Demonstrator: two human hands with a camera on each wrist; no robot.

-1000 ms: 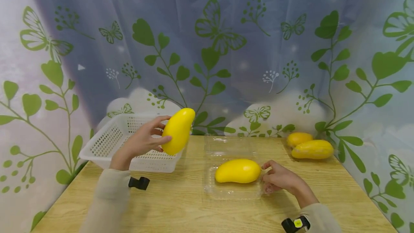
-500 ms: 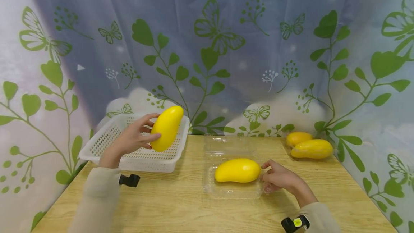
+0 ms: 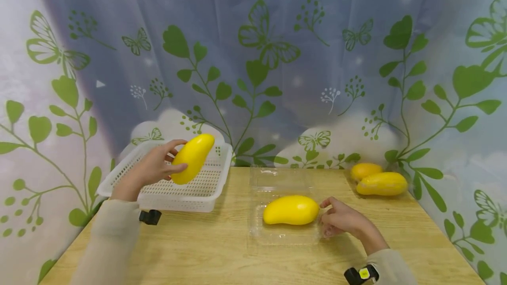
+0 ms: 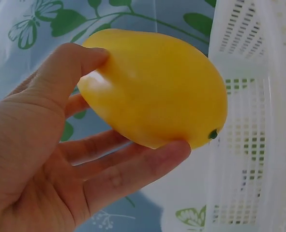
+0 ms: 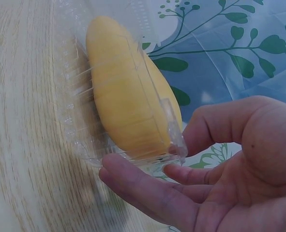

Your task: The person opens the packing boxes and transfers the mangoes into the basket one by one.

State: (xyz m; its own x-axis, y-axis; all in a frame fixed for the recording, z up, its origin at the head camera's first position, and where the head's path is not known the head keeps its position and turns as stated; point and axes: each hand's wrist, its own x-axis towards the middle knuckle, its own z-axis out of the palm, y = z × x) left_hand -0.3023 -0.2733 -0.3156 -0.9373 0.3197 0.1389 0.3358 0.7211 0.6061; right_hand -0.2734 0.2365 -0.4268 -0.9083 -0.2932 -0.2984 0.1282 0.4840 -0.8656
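Note:
My left hand (image 3: 152, 166) grips a yellow mango (image 3: 194, 158) between thumb and fingers, tilted, above the white perforated basket (image 3: 190, 201). In the left wrist view the mango (image 4: 157, 92) shows a small dark green stem spot. A second mango (image 3: 291, 210) lies in a clear plastic clamshell box (image 3: 285, 237), whose lid (image 3: 277, 179) is folded back. At the box's right side, my right hand (image 3: 344, 220) holds the edge. The right wrist view shows the thumb of that hand (image 5: 220, 159) at the rim and its fingers lower along the wall.
Two more yellow fruits, apparently in clear packaging, lie at the back right of the wooden table (image 3: 222, 254): a front one (image 3: 382, 184) and one behind it (image 3: 365, 171). A patterned curtain (image 3: 277, 78) hangs along the back edge and sides.
The left hand has carried its mango leftward, from the basket's right edge to over the basket, tilting it more. The right hand and the box have stayed in place.

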